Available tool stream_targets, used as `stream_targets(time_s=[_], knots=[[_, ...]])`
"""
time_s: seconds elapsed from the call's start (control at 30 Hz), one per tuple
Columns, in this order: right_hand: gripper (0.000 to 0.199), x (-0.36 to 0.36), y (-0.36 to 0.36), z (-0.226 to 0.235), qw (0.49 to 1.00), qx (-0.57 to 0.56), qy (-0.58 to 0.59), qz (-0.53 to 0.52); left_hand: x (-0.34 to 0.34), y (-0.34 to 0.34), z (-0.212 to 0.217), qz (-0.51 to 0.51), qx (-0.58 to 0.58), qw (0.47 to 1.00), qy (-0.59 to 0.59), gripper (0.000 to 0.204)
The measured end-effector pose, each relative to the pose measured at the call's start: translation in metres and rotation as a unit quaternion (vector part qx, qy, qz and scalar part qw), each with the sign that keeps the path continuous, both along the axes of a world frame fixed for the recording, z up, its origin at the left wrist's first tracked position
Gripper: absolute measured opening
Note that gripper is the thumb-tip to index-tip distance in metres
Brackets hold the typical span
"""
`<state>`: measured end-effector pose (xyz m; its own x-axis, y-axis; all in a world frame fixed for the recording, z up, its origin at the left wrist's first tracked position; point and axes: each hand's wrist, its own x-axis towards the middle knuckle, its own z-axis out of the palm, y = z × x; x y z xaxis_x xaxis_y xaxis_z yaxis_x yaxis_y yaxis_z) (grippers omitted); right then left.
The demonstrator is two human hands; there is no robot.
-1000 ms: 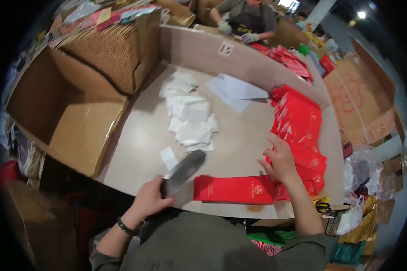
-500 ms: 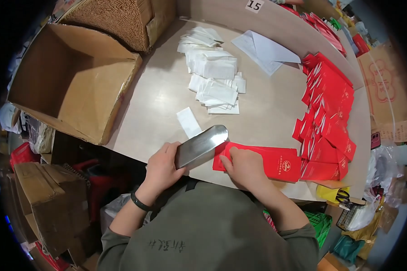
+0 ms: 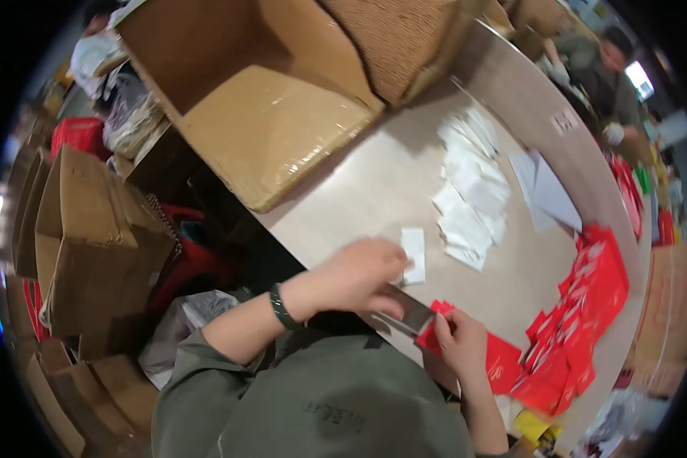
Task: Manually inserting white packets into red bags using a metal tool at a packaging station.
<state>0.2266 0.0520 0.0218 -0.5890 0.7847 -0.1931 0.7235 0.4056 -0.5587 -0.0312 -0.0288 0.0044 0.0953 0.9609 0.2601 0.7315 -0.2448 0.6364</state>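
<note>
Head view: beige table (image 3: 374, 191); left hand (image 3: 359, 276) grips metal scoop (image 3: 406, 311), right hand (image 3: 459, 341) pinches red envelope (image 3: 502, 359).

A smooth, grey metal scoop (image 3: 404, 311) with a dull sheen meets glossy red paper envelopes (image 3: 504, 362) at lower right of the frame. The table (image 3: 374, 183) is a matt, smooth beige laminate strewn with white paper slips (image 3: 469, 191). At upper left, a brown cardboard box (image 3: 259, 114) shows a flap under shiny clear tape.
</note>
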Motion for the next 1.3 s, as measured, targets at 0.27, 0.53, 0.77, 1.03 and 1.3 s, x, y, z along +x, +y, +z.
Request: stream_targets(time_s=[0.27, 0.53, 0.77, 1.03, 1.3], knots=[[0.021, -0.076, 0.026, -0.036, 0.977, 0.175, -0.064, 0.099, -0.178, 0.016, -0.012, 0.322, -0.202, 0.924, 0.035, 0.02], [0.017, -0.064, 0.04, -0.036, 0.995, 0.078, -0.014, 0.064, -0.181, 0.021, -0.037, 0.313, -0.205, 0.927, 0.008, 0.015], [0.018, -0.051, 0.019, 0.013, 0.985, -0.03, 0.053, 0.163, -0.18, 0.012, -0.036, 0.443, -0.113, 0.889, 0.031, 0.02], [0.033, -0.021, -0.011, -0.022, 0.952, 0.192, 0.102, 0.213, -0.107, -0.004, -0.016, 0.409, 0.028, 0.898, 0.157, 0.035], [0.034, -0.001, -0.009, -0.035, 0.954, 0.16, 0.136, 0.215, -0.139, 0.009, -0.018, 0.496, -0.088, 0.86, 0.08, 0.049]])
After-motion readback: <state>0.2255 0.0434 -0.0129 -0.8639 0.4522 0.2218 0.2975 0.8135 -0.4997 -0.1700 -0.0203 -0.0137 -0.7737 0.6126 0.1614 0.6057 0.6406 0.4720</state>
